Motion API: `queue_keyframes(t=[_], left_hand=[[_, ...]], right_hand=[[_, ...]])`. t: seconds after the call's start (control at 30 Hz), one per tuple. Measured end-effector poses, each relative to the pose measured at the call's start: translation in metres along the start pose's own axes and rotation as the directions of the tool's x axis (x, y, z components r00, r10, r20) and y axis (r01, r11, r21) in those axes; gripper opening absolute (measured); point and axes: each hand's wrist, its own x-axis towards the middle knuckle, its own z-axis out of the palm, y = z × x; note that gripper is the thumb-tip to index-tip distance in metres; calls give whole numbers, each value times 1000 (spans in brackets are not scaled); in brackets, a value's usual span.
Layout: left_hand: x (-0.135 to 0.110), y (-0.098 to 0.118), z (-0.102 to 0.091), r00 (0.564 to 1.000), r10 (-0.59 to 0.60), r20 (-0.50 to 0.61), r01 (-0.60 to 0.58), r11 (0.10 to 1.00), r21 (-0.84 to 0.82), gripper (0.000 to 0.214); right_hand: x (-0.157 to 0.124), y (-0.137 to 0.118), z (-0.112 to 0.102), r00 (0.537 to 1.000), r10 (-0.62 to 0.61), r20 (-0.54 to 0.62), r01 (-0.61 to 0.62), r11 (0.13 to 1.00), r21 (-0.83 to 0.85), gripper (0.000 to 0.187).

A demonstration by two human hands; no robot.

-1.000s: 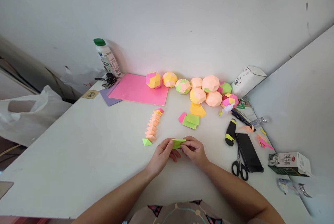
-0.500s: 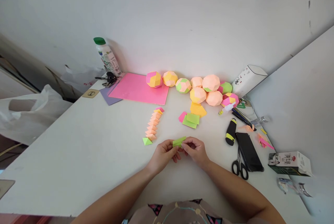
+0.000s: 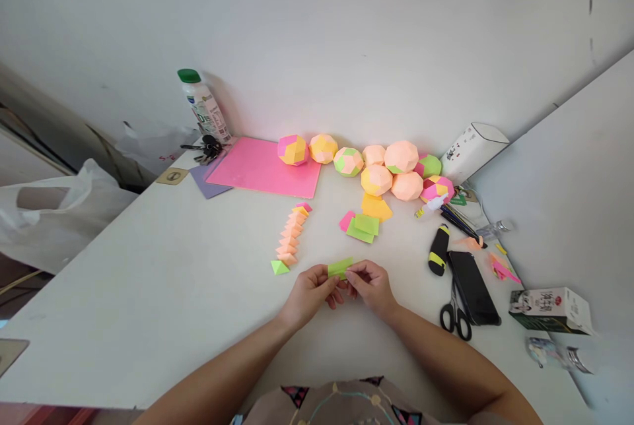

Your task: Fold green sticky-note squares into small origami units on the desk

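A small green paper with crease lines is held between both hands near the front middle of the table. My left hand pinches its left end, and my right hand grips the right end, thumb on top. Ahead of the left hand lies a row of folded paper pieces, mostly peach, with a green one nearest. Beyond the right hand are loose green sheets, a pink sheet and orange sheets. Several faceted paper balls stand along the wall.
On the right lie scissors, a black phone, a black-and-yellow cutter and a milk carton. At the back are a pink board, a green-capped bottle, keys and a white container.
The green paper tilts slightly so more of its face shows. Both hands stay in nearly the same place, still on the paper.
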Motion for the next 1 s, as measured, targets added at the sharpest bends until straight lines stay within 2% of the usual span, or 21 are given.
queue_keyframes(t=[0.6,1.0], left_hand=[[0,0,1,1000,-4,-4,4,1000,-6,29],[-2,1,1,1000,2,-9,-2,1000,1,28]], right_hand=[[-1,-1,1,1000,-12,18,12,1000,-13,20],[2,0,1,999,32,44,-35,997,62,21]])
